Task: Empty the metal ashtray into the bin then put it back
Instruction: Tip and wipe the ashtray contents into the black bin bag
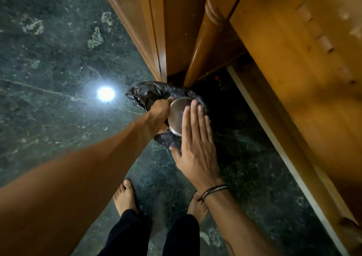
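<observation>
1. I cannot see into the bin [148, 94]: only the crumpled black bag lining it shows, and my hands and the ashtray cover its mouth, so its contents are hidden.
2. The metal ashtray [177, 112] is upside down over the bin's mouth, its smooth underside facing me; whatever it held cannot be made out.
3. My left hand [159, 114] is closed around the ashtray's left rim, its fingers curled out of sight beneath.
4. My right hand [195, 138] is flat and fully open, holding nothing, fingertips lying against the ashtray's underside.
5. The space under the wooden furniture [293, 50] is too dark to read.
6. My bare feet [125, 197] stand on the green marble floor [49, 59].
</observation>
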